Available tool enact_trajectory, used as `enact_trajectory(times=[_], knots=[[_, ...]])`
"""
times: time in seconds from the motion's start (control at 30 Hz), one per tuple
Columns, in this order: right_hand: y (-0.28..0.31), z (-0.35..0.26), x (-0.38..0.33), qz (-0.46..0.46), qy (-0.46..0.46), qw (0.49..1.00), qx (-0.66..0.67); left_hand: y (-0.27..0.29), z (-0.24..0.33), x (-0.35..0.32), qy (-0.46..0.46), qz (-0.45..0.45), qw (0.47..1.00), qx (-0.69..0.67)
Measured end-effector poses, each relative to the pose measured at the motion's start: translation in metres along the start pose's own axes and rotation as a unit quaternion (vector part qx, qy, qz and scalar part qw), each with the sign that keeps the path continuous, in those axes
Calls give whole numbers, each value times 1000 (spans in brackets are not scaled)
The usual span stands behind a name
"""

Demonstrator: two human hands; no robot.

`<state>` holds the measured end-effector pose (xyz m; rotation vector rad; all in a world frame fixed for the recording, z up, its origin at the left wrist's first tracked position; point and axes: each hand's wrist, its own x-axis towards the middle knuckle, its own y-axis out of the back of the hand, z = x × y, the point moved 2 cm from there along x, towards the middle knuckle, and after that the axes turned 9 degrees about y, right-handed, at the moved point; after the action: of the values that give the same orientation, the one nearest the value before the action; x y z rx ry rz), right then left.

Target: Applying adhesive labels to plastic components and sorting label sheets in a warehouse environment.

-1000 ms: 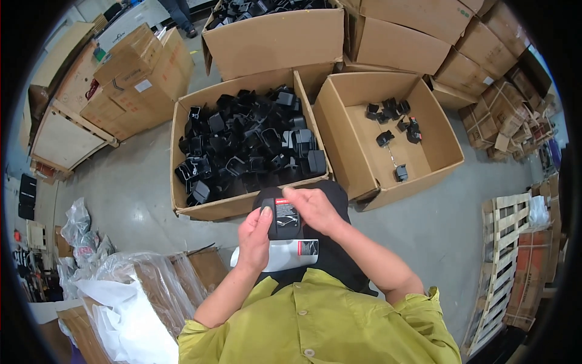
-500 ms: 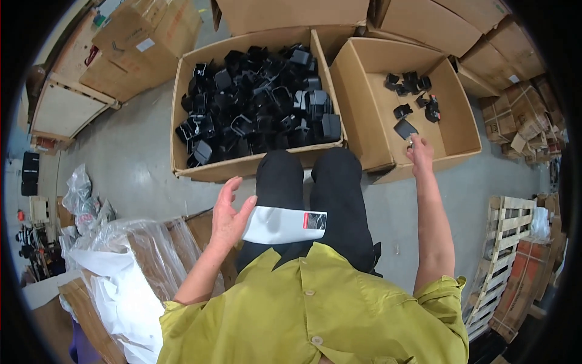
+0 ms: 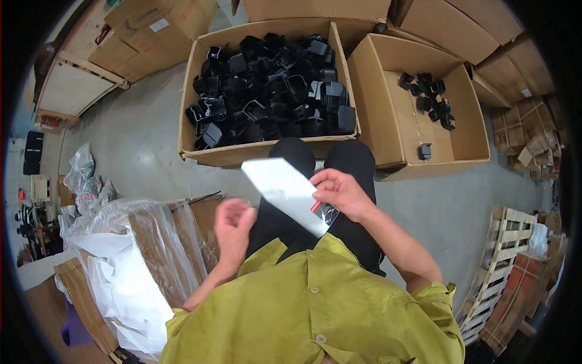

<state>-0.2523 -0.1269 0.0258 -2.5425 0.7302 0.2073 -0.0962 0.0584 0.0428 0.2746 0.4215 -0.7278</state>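
My right hand (image 3: 345, 193) pinches the right edge of a white sheet (image 3: 280, 191) above my lap. On the sheet's lower right corner, next to my fingers, is a red and black label (image 3: 325, 212). The sheet is tilted, its far end pointing up and left. My left hand (image 3: 235, 224) is off to the left of the sheet, apart from it. Its fingers look curled but are smeared by motion. In the right-hand carton (image 3: 388, 159), a black plastic piece (image 3: 425, 151) lies near the front wall, with several similar ones farther back.
A larger carton (image 3: 254, 154) heaped with black plastic parts (image 3: 273, 91) stands before my knees. Plastic-wrapped material (image 3: 130, 273) is at my left. A wooden pallet (image 3: 494, 273) leans at the right. Stacked cartons (image 3: 451, 24) rise behind.
My right hand has come back from the right carton, leaving the black piece there, and now holds the sheet. The sheet has lifted and tilted off my lap. My left hand's fingers have curled.
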Motion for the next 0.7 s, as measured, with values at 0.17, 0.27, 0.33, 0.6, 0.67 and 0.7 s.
enact_trajectory(times=[0.17,0.27,0.33,0.6,0.67,0.7], knots=[[-21,2,3,-18,-15,998,61,-50,0,-12,212,-204,935,-197],[-29,-5,4,71,89,973,-199,-46,1,0,230,-163,944,-174],[-36,-23,-13,119,246,860,-431,-47,2,-1,210,-107,955,-182],[-54,-20,-26,5,244,868,-433,-46,5,-4,138,-149,976,-77],[-55,-20,-26,-14,237,861,-450,-47,10,-6,113,-146,980,-80],[-54,-20,-26,-14,236,861,-450,-48,13,-7,89,-143,982,-82]])
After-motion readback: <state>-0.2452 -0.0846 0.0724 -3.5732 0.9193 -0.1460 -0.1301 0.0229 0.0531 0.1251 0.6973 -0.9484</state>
